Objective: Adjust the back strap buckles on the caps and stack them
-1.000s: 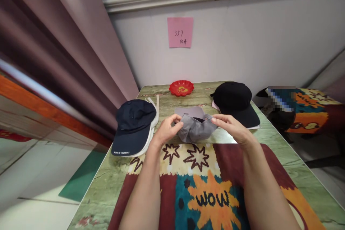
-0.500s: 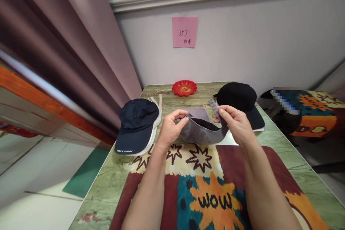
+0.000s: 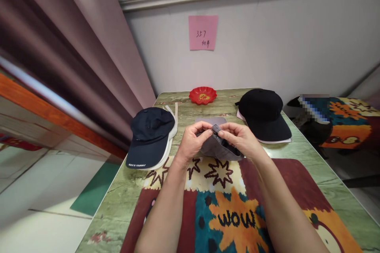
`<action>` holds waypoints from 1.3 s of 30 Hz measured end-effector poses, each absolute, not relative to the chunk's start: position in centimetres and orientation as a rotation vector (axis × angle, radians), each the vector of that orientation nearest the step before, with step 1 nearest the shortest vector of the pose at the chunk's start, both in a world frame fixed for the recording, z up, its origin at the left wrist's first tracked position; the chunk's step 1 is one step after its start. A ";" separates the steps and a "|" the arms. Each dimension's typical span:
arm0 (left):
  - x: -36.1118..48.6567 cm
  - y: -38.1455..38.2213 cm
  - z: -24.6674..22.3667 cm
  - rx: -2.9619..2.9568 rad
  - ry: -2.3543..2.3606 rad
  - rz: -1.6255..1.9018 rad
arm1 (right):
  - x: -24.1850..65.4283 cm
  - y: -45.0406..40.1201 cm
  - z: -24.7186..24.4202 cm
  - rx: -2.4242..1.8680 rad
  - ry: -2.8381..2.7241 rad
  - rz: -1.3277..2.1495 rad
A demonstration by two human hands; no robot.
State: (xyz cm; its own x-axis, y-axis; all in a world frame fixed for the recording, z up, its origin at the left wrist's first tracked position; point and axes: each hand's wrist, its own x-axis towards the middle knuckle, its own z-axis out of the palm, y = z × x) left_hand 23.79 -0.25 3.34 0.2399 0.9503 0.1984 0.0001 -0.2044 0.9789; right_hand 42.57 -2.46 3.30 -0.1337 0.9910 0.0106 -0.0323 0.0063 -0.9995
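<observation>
A grey baseball cap [image 3: 218, 149] is between my hands, its brim pointing away from me and its back opening facing me. My left hand [image 3: 192, 140] pinches the strap end at the left side of that opening. With thumb and fingers, my right hand [image 3: 239, 137] grips the loose grey back strap [image 3: 216, 129]. Both sets of fingertips nearly meet at the strap, and they hide the buckle. The cap's dark inside shows below my right fingers.
A navy cap [image 3: 152, 126] lies on a white one at the left. On the right, a black cap [image 3: 261, 104] rests on a pale pink one. Behind stands a red scalloped dish [image 3: 203, 95]. A patterned mat [image 3: 285, 182] covers the near table, and a pink note [image 3: 203, 33] hangs on the wall.
My right hand has moved left, bringing the loose strap end over to my left fingertips. The back opening has drawn closer together. The other caps have stayed put.
</observation>
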 end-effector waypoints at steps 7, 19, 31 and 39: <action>24.2 -0.5 3.6 1.579 0.969 1.177 | 41.3 -2.6 3.5 -1.140 -1.274 1.162; 25.2 -2.0 4.8 2.319 1.303 1.367 | 40.3 -2.6 3.6 -1.152 -1.045 1.144; 25.4 -2.1 4.6 1.934 1.257 1.351 | 40.5 -3.1 4.1 -1.153 -1.174 1.065; 25.1 -2.0 4.9 1.896 1.197 1.393 | 40.9 -3.1 4.3 -1.120 -1.169 1.049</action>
